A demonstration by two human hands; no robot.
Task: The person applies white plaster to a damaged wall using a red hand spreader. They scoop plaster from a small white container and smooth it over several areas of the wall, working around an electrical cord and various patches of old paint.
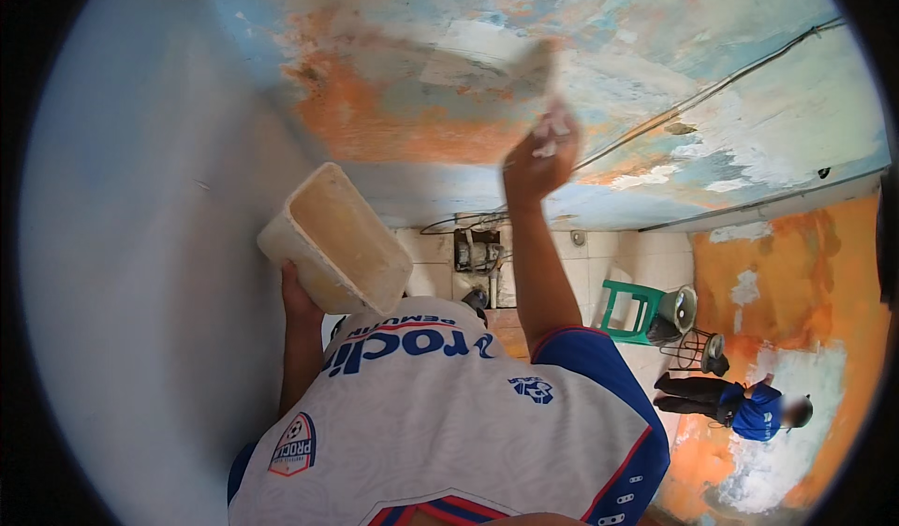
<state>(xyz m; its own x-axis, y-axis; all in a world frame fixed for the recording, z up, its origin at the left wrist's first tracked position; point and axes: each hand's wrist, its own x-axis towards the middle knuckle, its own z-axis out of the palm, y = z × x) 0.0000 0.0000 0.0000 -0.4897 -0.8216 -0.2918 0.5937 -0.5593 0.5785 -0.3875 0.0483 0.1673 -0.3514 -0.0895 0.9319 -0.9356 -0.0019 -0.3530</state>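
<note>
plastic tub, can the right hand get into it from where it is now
Probably yes: the plastic tub has its top open, the left hand holds it from outside, and nothing visible blocks the right hand, though that holds a blurred tool.

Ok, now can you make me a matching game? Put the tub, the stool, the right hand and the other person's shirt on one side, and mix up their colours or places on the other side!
Things
1. tub
2. stool
3. right hand
4. other person's shirt

Colours and places
A. blue
B. raised in front of the patchy wall
C. held in the left hand
D. green

Right pairs: 1-C, 2-D, 3-B, 4-A
</note>
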